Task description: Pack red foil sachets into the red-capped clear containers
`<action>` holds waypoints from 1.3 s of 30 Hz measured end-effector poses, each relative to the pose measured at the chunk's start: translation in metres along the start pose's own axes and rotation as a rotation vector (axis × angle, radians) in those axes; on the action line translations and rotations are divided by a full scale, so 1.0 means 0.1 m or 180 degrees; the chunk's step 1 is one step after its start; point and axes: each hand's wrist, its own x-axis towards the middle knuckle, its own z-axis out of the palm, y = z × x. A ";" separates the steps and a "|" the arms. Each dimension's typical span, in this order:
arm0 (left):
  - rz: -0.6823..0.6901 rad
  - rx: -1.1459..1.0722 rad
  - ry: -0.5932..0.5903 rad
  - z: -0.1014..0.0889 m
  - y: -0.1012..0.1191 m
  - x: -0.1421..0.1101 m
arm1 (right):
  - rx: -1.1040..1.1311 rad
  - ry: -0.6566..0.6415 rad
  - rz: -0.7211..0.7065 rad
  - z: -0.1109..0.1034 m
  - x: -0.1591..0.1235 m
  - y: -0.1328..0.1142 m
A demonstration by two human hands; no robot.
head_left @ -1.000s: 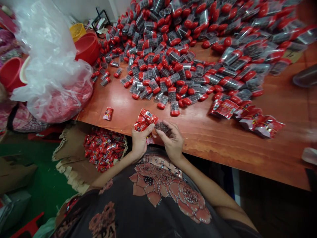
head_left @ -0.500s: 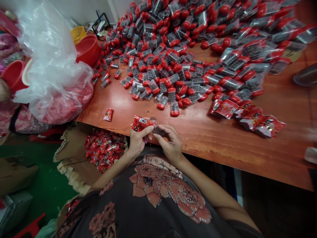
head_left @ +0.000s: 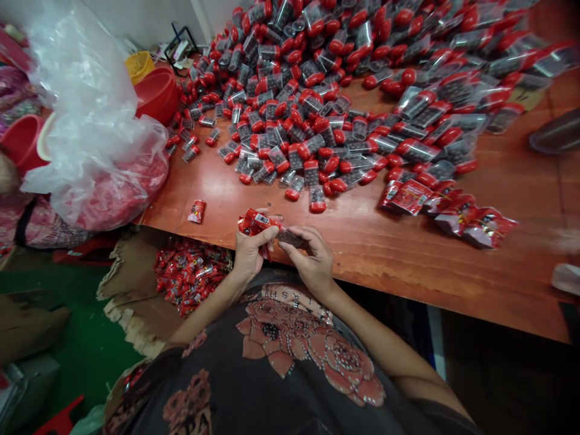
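Observation:
My left hand (head_left: 248,254) is closed on a red printed wrapper (head_left: 254,223) at the near edge of the wooden table (head_left: 453,272). My right hand (head_left: 312,260) pinches a small clear container of dark pieces (head_left: 290,238), whose end meets the wrapper's open side. Both hands sit close together just above the table edge, in front of my patterned shirt. A big heap of clear containers with red caps (head_left: 326,96) covers the far half of the table.
A few red packets (head_left: 448,208) lie at the right, one more (head_left: 197,211) at the left. A clear plastic bag (head_left: 95,121) bulges at the table's left end, near red tubs (head_left: 156,90). A cardboard box of red packets (head_left: 190,272) stands below the edge.
The wrapper has come down and closer to the container, and both hands have drawn slightly toward my body. The container's end now sits against the wrapper.

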 end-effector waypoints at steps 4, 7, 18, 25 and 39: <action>-0.0023 0.0071 -0.0151 -0.02 0.04 0.04 | 0.0005 -0.0120 -0.0162 -0.01 -0.01 0.01; -0.0040 0.0190 -0.0315 -0.02 0.07 0.04 | 0.0028 -0.0199 -0.0104 0.01 -0.05 0.04; -0.0088 0.0199 -0.0096 -0.01 -0.05 0.04 | -0.0121 -0.0379 0.0076 -0.04 0.00 0.05; 0.0033 0.0189 -0.0022 -0.06 0.01 0.10 | 0.0069 -0.0373 0.0061 -0.04 0.01 0.05; -0.0218 0.0466 -0.0229 -0.01 0.13 0.08 | 0.0257 -0.0398 0.0371 -0.03 0.02 0.03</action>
